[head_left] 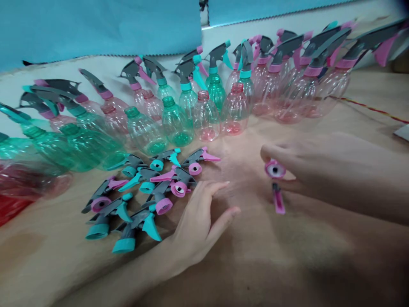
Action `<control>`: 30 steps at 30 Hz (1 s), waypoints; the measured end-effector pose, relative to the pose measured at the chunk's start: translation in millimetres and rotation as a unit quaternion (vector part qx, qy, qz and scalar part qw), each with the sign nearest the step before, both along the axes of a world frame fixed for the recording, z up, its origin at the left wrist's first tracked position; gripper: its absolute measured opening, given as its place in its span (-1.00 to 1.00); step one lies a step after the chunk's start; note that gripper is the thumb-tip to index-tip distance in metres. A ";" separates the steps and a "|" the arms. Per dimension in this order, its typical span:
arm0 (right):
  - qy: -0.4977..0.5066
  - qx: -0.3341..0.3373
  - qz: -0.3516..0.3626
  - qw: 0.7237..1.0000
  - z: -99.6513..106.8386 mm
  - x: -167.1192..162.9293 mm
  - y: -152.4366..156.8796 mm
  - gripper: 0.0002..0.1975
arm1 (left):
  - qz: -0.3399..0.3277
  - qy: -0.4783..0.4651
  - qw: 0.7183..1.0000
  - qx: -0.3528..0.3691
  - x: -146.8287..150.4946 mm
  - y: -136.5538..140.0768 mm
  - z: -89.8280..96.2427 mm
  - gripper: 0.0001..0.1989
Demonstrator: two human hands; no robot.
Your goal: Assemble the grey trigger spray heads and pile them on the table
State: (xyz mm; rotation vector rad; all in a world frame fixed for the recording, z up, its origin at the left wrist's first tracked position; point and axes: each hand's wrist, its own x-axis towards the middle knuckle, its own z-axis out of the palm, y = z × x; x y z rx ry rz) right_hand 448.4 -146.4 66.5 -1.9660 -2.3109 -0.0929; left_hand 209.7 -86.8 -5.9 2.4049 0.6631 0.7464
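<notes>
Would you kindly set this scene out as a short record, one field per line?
Left hand: open, thumb and fingers apart, beside the loose spray heads
Right hand: holding a grey plastic trigger spray head with a pink collar
Loose parts: grey plastic spray heads with pink or turquoise collars, grouped together
Open bottles: rounded, clear pink or green plastic bottles
Topped bottles: similar bottles fitted with spray heads
Backdrop: blue sheet with a jagged edge

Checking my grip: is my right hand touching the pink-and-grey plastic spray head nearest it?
Touching: the head view shows your right hand holding that spray head, pinched between your fingers.
</notes>
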 end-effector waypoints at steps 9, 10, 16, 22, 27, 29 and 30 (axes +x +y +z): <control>-0.167 -0.031 -0.133 0.976 -14.0 3.7 38.8 -0.81 | -0.006 0.024 0.999 0.031 1.4 -0.8 -1.1 -0.78; -0.165 -0.030 -0.136 0.976 -19.2 1.0 42.1 -0.80 | -0.009 0.027 0.999 0.032 1.2 -1.0 -0.8 -0.78; -0.168 -0.044 -0.100 0.980 -33.5 -7.0 44.7 -0.78 | -0.019 0.036 0.999 0.028 0.6 -1.8 -0.1 -0.79; -0.175 -0.049 -0.093 0.979 -23.6 7.3 37.0 -0.81 | -0.020 0.020 0.999 0.028 0.5 -1.6 -3.8 -0.79; -0.160 -0.024 -0.085 0.983 -17.1 3.9 31.2 -0.80 | -0.033 0.006 0.999 0.035 0.7 -0.8 -4.1 -0.79; -0.147 -0.014 -0.068 0.987 -16.0 -6.7 32.9 -0.78 | -0.048 -0.002 0.998 0.043 1.0 -1.1 -3.0 -0.84; -0.138 -0.004 -0.046 0.989 -16.2 -13.3 35.0 -0.78 | -0.060 -0.006 0.997 0.050 1.2 -1.4 -2.4 -0.87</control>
